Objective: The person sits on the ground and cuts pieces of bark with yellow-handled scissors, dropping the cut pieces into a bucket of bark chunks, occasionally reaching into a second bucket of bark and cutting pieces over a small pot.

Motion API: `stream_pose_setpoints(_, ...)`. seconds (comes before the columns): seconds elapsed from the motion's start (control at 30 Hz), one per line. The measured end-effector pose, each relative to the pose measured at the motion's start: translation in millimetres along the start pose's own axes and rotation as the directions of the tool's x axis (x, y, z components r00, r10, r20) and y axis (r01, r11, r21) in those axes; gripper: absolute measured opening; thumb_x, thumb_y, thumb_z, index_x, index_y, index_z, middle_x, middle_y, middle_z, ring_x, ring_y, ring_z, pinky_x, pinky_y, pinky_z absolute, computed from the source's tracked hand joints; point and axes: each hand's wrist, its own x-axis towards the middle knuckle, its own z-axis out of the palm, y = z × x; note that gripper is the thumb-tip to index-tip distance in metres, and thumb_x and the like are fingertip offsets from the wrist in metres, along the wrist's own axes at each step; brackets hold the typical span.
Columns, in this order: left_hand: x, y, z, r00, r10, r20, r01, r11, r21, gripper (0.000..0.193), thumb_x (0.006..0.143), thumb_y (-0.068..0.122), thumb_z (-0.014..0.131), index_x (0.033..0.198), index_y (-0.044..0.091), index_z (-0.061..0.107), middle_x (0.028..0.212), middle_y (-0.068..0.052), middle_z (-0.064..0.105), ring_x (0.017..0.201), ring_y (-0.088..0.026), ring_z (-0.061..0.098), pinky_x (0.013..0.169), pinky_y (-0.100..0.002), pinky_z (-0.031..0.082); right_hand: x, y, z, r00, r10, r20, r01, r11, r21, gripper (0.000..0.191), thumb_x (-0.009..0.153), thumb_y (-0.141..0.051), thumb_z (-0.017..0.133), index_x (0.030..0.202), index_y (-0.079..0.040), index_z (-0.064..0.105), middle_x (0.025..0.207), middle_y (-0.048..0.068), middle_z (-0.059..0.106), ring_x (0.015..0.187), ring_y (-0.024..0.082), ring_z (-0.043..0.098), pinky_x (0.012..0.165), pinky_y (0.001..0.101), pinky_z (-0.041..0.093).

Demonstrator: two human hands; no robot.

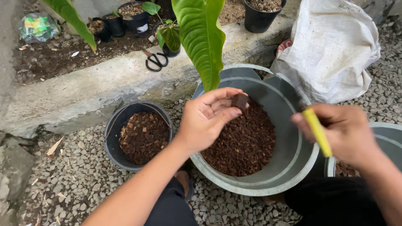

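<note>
Now | left hand (207, 121) pinches brown chunk (240, 101) | right hand (345, 132) grips yellow handle (317, 132)

Seen from above: a left hand (207, 119) pinches a brown bark chunk (240, 101) over a grey basin (289, 167) of bark chips. The right hand (345, 132) grips a yellow handle (317, 132). A black pot (112, 140) sits just beside the basin.

Yellow tool (317, 131) in right hand (345, 133): motion-blurred, working end indiscernible. Second basin (387, 136) cut by right edge. Large leaf (202, 37) cropped at top; its stem base hidden.
</note>
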Motion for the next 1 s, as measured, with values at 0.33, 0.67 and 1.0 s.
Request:
stream_pose_setpoints(0.33,-11.2,-6.1,-4.7,0.996,0.023,-0.09,-0.023,1.0,0.007,0.041,0.096,-0.004,0.074,0.134,-0.008,0.059,0.126,-0.013,0.069,0.114,-0.017,0.068,0.104,-0.032,0.058,-10.6,-30.0,32.2,0.95,-0.313,-0.023,0.299,0.924,-0.24,0.045,0.072,-0.037,0.089,0.088,-0.001,0.069,0.067,0.013,0.065,0.053,0.025,0.063,0.052,0.0372,0.049)
stream_pose_setpoints(0.67,-17.7,4.0,13.2,0.998,0.047,-0.046,-0.045,0.998,0.037,0.039,0.095,-0.008,0.074,0.132,-0.007,0.061,0.13,-0.012,0.068,0.118,-0.018,0.068,0.107,-0.034,0.059,-11.1,-33.8,37.6,0.875,-0.482,-0.036,0.453,0.844,-0.286,0.04,0.074,-0.029,0.085,0.087,0.0,0.061,0.075,0.015,0.063,0.061,0.036,0.064,0.053,0.0429,0.05)
stream_pose_setpoints(1.0,-25.1,19.0,20.2,0.996,0.064,-0.056,-0.048,0.967,0.252,0.04,0.095,-0.003,0.077,0.133,-0.005,0.065,0.129,-0.011,0.069,0.115,-0.015,0.069,0.105,-0.033,0.059,-11.5,-33.0,31.6,0.885,-0.466,0.004,0.46,0.872,-0.168,0.029,0.077,-0.028,0.082,0.086,-0.003,0.069,0.064,0.01,0.063,0.051,0.028,0.063,0.048,0.0386,0.05)
